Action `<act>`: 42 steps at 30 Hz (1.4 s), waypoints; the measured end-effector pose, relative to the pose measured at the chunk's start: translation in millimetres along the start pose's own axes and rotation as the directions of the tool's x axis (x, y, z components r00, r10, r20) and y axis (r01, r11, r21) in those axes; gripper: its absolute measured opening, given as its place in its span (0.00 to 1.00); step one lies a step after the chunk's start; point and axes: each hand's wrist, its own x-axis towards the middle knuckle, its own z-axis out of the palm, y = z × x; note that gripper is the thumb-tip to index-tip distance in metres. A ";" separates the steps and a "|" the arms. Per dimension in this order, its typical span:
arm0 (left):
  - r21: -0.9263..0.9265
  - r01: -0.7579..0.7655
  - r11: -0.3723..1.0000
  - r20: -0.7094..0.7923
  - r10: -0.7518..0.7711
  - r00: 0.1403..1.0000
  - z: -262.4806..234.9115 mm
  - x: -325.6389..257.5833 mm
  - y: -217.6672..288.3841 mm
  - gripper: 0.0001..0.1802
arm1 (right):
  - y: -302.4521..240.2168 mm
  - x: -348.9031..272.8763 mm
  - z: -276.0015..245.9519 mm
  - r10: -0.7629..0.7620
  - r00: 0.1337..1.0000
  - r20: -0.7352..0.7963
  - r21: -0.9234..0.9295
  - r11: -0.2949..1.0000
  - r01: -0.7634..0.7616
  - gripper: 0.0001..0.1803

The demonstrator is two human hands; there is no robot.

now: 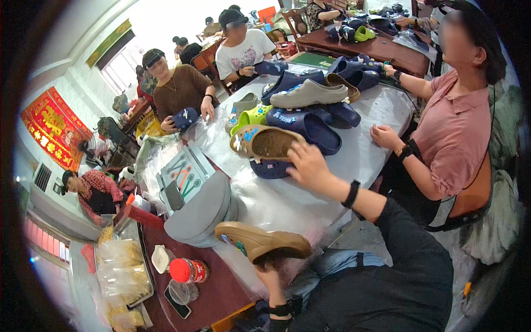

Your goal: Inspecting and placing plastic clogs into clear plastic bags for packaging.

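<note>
My left hand is under a brown clog with blue and green charms, held above the near table edge with its opening turned down toward the hand. Farther off, my right hand grips the heel end of a second brown clog, decorated with blue and white charms. That clog rests on the near side of a pile. Around it lie a navy clog, a lime green clog, a grey clog and another navy clog partly hidden beneath.
Plastic sheeting covers the white table. At left stand a grey rounded container, a red-lidded jar, a phone and bagged small parts. A person in pink sits at right; others handle navy clogs across the table.
</note>
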 end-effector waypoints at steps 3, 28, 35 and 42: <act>-0.034 0.159 0.987 -0.008 -0.159 0.987 21.8 -15.0 43.5 0.19 | -36.6 -54.5 -18.6 -0.068 0.968 0.242 0.449 0.892 -0.050 0.29; 0.797 -0.277 0.536 0.084 0.356 0.931 29.1 -27.4 105.7 0.36 | -4.3 -63.1 102.2 0.524 0.753 0.399 0.677 0.386 -0.627 0.34; 0.814 -0.278 0.510 0.159 0.264 0.951 15.8 -34.5 109.2 0.34 | -32.7 -112.5 -45.6 0.331 0.500 0.801 0.596 -0.351 -0.722 0.27; 0.861 -0.260 0.437 0.200 0.179 0.963 24.1 -36.2 95.1 0.28 | -39.2 -171.5 -75.9 0.101 0.174 0.979 0.201 -0.550 -0.810 0.28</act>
